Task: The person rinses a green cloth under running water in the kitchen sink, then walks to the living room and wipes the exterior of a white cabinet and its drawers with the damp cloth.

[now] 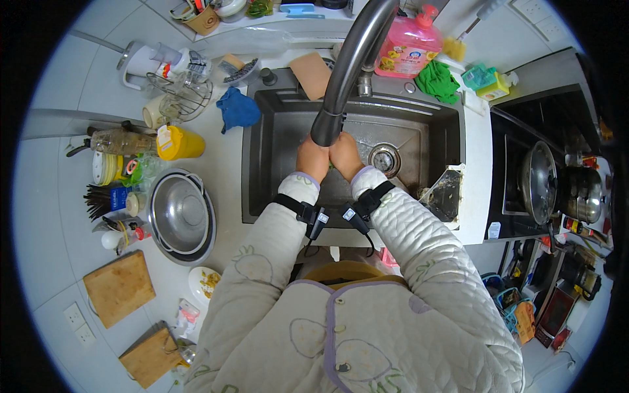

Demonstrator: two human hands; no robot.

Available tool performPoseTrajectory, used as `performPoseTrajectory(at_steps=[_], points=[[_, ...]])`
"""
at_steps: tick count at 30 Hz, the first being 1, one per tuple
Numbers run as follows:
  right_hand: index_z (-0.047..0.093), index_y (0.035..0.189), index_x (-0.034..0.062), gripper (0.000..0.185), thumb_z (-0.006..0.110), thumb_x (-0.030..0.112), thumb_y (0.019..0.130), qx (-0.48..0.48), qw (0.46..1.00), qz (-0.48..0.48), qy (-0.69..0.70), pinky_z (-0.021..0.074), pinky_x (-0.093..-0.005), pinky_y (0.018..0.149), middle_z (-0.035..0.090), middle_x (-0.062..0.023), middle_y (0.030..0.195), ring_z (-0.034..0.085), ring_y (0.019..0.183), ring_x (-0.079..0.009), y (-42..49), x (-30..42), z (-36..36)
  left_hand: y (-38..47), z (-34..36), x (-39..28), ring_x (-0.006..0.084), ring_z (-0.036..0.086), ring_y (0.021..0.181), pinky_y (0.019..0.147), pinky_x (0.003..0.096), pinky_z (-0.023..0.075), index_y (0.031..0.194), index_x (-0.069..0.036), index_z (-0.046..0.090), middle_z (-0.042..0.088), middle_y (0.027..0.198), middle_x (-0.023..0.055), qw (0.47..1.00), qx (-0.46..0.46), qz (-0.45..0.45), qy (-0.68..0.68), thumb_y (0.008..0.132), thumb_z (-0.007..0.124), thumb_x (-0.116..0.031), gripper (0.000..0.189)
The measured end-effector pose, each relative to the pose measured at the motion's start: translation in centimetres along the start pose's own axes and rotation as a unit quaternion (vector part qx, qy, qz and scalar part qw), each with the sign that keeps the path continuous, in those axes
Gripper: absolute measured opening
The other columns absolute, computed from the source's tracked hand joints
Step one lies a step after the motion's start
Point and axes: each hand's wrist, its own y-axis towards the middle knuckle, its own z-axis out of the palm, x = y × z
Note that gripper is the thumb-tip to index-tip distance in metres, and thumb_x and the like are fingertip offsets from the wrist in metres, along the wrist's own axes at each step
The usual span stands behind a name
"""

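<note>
Both hands are close together over a dark grey kitchen sink (pixel 282 142), just below the head of a tall curved faucet (pixel 339 73). My left hand (pixel 312 158) and my right hand (pixel 346 154) nearly touch, with the fingers hidden beneath the faucet head. A small bit of something green (pixel 331 165) shows between the wrists; what it is cannot be made out. To the right of my right hand lies the round drain strainer (pixel 385 159). A corner sink basket (pixel 444 194) with food scraps sits at the sink's right front.
Behind the sink stands a pink soap pump bottle (pixel 410 46) beside a green cloth (pixel 437 82). A blue cloth (pixel 238 109), a yellow canister (pixel 180 143) and nested metal colanders (pixel 182 216) are on the left counter. At right, a lidded pan (pixel 539 182) is on the stove.
</note>
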Motion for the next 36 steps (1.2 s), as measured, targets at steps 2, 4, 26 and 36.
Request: performPoseTrajectory(at_steps=[2,4,26,36], points=[[0.064,0.098,-0.0007,0.033,0.048,0.028,0.094,0.026,0.995,-0.081,-0.049,0.0528,-0.0436,0.067,0.068,-0.0220,0.084,0.066,0.075,-0.0400,0.7,0.2,-0.6,0.6,0.2,0.6,0.0459,0.065,0.086,0.076,0.0519,0.0506,0.103,-0.001,0.064,0.067,0.092,0.0273,0.999,-0.004,0.018,-0.049,0.091,0.056,-0.035,0.037],[0.064,0.101,0.0006,0.030,0.049,0.026,0.094,0.166,0.979,0.102,0.062,0.0514,-0.0445,0.077,0.067,-0.0236,0.088,0.064,0.084,-0.0426,1.9,0.4,-2.2,1.0,0.0,0.8,0.0384,0.068,0.081,0.072,0.0483,0.0519,0.104,0.000,0.063,0.069,0.090,0.0230,0.987,0.032,-0.089,-0.129,0.092,0.056,-0.037,0.039],[0.034,0.141,0.0060,0.095,0.084,0.022,0.062,0.329,0.935,-0.115,-0.058,0.0436,-0.0442,0.099,0.053,-0.0269,0.126,0.052,0.117,-0.0440,0.2,3.5,-9.0,-0.6,-3.7,-2.0,0.0211,0.065,0.103,0.078,0.0383,0.0580,0.125,-0.005,0.054,0.063,0.115,0.0094,0.865,0.234,-0.229,-0.382,0.097,0.055,-0.036,0.041],[0.057,0.093,0.0155,0.022,0.066,0.023,0.074,0.145,0.875,-0.365,-0.283,0.0529,-0.0385,0.058,0.060,-0.0032,0.079,0.066,0.073,-0.0250,-2.1,5.9,-11.5,-2.8,-4.2,-4.7,0.0227,0.061,0.105,0.081,0.0482,0.0559,0.137,-0.008,0.046,0.060,0.123,0.0171,0.612,0.444,-0.335,-0.562,0.096,0.051,-0.051,0.060]])
